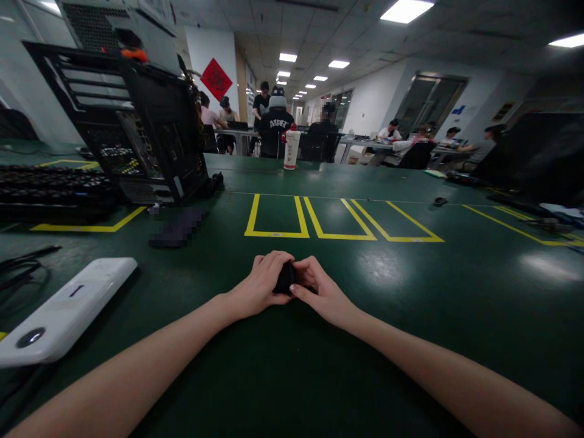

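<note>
A small black object (285,278) is held between both hands, low over the green table (292,365), in the middle of the view. My left hand (260,285) wraps round its left side, with the fingers over the top and the thumb below. From the right, my right hand (323,291) grips it with curled fingers and the thumb at its lower edge. The fingers cover much of the object, so its shape is hard to make out. Beyond the hands lie three yellow tape outlines (276,234) on the table.
At the left stand a black open computer case (155,115), a white device (73,310) and dark cables (22,264). A white cup (291,149) stands at the table's far edge. Farther back, people sit at other tables. A dark monitor (538,158) is at the right.
</note>
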Available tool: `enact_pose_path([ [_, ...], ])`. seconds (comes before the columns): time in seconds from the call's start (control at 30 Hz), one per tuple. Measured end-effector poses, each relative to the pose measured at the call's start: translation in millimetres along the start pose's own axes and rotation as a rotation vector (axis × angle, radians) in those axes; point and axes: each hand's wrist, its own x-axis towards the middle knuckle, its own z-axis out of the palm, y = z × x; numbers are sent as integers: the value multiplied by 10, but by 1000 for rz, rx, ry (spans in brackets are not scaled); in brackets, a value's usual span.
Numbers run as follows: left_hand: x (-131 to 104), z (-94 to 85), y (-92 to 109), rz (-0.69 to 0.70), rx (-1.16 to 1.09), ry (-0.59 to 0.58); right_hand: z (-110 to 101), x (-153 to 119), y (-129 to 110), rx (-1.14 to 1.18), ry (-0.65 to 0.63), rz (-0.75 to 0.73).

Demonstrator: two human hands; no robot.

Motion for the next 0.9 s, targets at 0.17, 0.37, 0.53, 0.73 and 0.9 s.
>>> enact_pose_path([
  [0.17, 0, -17, 11, 8, 1, -8, 16, 37, 22, 63, 66, 42],
  [0.37, 5, -22, 14, 5, -13, -5, 0, 51, 27, 15, 78, 138],
  [0.53, 0, -16, 4, -2, -27, -2, -18, 21, 6, 112, -16, 73],
  [0.73, 1, -19, 1, -2, -28, -6, -5, 56, 29, 155, 45, 82],
  [0.9, 4, -11, -4, 1, -18, 6, -1, 86, 76, 73, 81, 138],
])
